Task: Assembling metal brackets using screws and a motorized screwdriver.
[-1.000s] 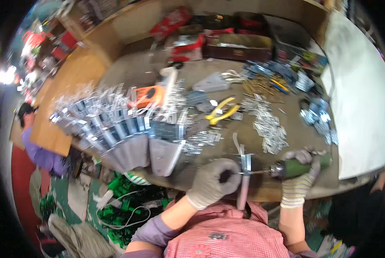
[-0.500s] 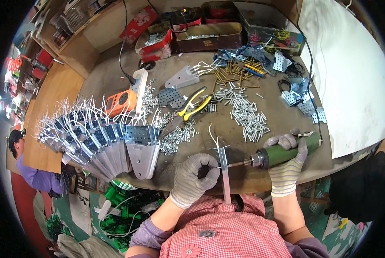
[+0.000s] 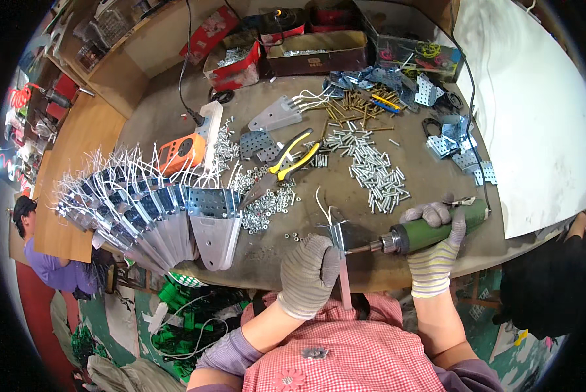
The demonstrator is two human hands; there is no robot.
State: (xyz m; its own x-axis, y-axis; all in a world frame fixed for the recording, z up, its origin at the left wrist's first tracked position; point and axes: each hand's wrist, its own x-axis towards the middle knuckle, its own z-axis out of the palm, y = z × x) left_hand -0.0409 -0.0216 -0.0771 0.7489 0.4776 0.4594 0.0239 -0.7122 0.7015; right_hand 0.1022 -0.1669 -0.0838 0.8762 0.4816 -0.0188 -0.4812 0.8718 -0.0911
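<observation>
My right hand (image 3: pixel 436 243), in a striped work glove, grips a green electric screwdriver (image 3: pixel 440 230) lying almost level. Its bit points left and meets the metal bracket of a flat translucent plate with white wires (image 3: pixel 344 277), which stands edge-on at the table's front edge. On the other side, my gloved left hand (image 3: pixel 309 274) has its fingers curled closed against the bracket and plate. Whatever small piece may be between those fingers is hidden. Left of it, similar wired plates (image 3: pixel 216 235) lie fanned in a row.
Yellow-and-black pliers (image 3: pixel 283 163) lie beside scattered nuts (image 3: pixel 260 212). Beyond are piles of silver screws (image 3: pixel 374 173), brass-coloured screws (image 3: pixel 358 108) and perforated metal brackets (image 3: pixel 459 147). An orange meter (image 3: pixel 182 153) sits by a white power strip (image 3: pixel 209 134). The screwdriver's black cord (image 3: pixel 477 140) runs down at right.
My left hand has moved slightly right, its fingers curling tighter against the bracket. A few loose nuts show where it was. The screwdriver has shifted only slightly, with its bit at the bracket.
</observation>
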